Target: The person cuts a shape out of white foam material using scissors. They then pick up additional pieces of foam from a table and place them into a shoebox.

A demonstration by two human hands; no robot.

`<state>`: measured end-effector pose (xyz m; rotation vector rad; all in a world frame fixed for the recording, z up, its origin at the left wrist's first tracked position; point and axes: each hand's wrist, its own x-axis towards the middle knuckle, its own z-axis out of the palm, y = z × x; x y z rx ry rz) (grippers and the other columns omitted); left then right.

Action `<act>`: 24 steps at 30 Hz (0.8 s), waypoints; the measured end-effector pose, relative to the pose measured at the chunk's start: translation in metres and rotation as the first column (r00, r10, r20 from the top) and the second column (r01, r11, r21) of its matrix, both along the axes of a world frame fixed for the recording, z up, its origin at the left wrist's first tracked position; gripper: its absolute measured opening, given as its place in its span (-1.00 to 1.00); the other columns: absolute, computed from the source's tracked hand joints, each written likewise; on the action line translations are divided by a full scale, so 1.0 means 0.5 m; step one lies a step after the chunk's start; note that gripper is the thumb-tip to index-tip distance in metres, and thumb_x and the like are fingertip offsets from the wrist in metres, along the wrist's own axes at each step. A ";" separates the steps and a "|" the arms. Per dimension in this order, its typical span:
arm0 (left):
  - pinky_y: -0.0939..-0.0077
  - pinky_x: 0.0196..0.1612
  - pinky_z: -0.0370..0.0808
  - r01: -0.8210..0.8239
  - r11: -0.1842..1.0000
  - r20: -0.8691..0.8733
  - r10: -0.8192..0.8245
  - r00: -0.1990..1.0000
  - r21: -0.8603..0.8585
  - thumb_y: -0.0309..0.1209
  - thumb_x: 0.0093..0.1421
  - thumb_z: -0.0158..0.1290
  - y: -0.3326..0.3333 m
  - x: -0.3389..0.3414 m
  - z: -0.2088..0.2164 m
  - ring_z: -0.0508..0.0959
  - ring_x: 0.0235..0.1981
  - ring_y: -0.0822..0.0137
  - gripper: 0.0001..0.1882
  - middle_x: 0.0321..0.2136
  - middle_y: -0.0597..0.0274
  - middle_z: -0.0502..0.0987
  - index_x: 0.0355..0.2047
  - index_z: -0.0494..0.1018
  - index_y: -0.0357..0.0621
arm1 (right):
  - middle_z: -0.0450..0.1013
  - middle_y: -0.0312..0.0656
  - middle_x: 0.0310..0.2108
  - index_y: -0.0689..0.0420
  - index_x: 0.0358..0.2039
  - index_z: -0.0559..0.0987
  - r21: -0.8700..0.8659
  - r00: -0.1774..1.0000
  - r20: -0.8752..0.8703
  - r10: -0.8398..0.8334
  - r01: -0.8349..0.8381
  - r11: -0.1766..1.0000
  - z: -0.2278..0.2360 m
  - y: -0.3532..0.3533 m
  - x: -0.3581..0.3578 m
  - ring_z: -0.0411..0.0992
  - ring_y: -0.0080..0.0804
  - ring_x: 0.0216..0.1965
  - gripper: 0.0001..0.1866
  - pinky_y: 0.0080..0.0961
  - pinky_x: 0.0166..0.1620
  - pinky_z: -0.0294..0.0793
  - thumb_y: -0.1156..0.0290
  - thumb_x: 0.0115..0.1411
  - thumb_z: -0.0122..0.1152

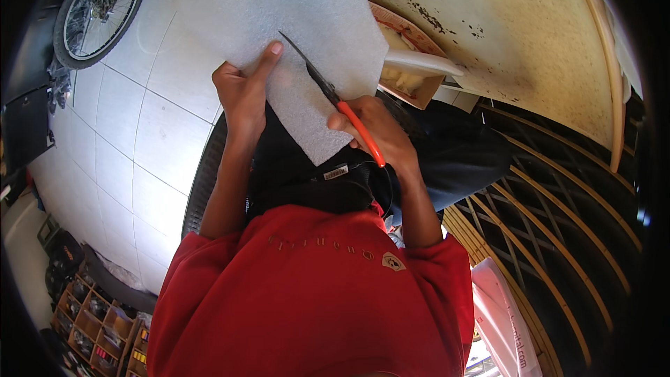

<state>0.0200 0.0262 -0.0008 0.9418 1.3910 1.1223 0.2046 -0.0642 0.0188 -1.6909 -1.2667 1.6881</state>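
Observation:
A large sheet of white foam [300,0] spreads out in front of me, above my lap. My left hand [244,87] grips its near left edge, with the thumb lying on top and the fingers underneath. In my right hand [377,126] is a pair of scissors [357,129] with red handles and dark blades. One blade lies over the foam and points away to the upper left, its tip close to my left thumb. The other blade is hidden, seemingly beneath the sheet. A strip of foam hangs toward me between my hands, its corner above my dark clothing.
A bicycle wheel [101,10] stands on the tiled floor [167,126] at the far left. To the right are an open cardboard box [419,91], a stained pale panel [516,49] and a folding lattice gate [551,223]. A compartmented wooden rack [91,321] sits at the lower left.

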 end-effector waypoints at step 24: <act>0.60 -0.43 0.45 0.077 0.997 0.006 -0.077 0.997 0.005 -0.38 0.05 0.33 -0.021 0.028 0.032 0.51 -0.51 0.48 -0.72 -0.51 0.14 0.58 -0.44 0.55 -0.40 | 0.13 -0.37 -0.81 0.20 -0.72 0.30 0.065 1.000 0.001 -0.017 0.017 0.998 0.026 -0.014 0.020 0.38 -0.56 -0.74 -0.03 -0.61 -0.71 0.32 -0.68 -0.18 -0.07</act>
